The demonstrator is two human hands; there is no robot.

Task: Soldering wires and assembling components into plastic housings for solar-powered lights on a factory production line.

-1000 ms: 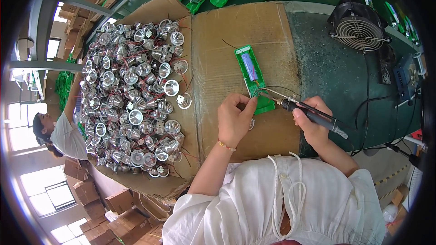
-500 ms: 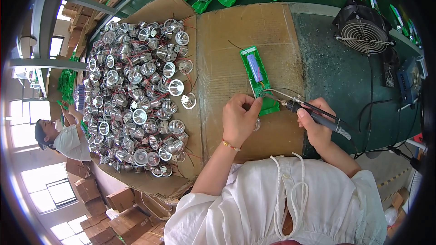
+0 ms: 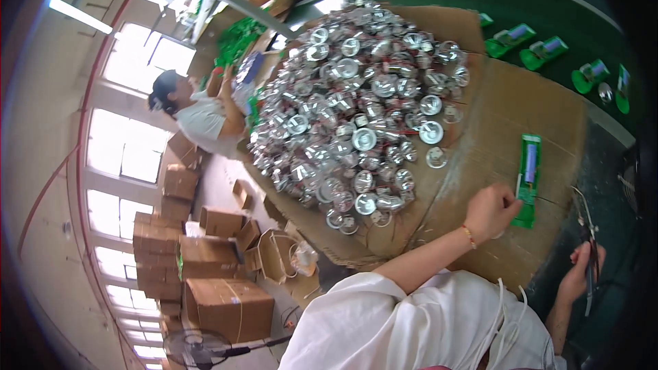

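Observation:
A green plastic casing [image 3: 526, 216] lies on the cardboard to the right, with a lilac cylindrical battery [image 3: 531, 163] and thin wires in it. My left hand [image 3: 489, 212] is closed, its fingertips at the casing's left edge; whatever they pinch is hidden. Part of a pale, shiny round piece [image 3: 500, 234] peeks out below that hand. My right hand [image 3: 581, 271] is wrapped round a soldering iron [image 3: 590, 274] with a thin metal feed tube along it. The iron is pointed away from me, to the right of the casing and apart from it.
A heap of silver lamp reflectors [image 3: 363, 139] with red wires covers the cardboard [image 3: 473, 123] at left. More green casings [image 3: 541, 53] stand along the green bench's far side. A co-worker [image 3: 199, 116] sits at far left. Brown boxes [image 3: 229, 305] and a fan [image 3: 195, 348] are lower left.
The view has swung left, showing more boxes and the co-worker. My right hand has drawn the soldering iron away from the casing, to the right. My left hand stays by the casing.

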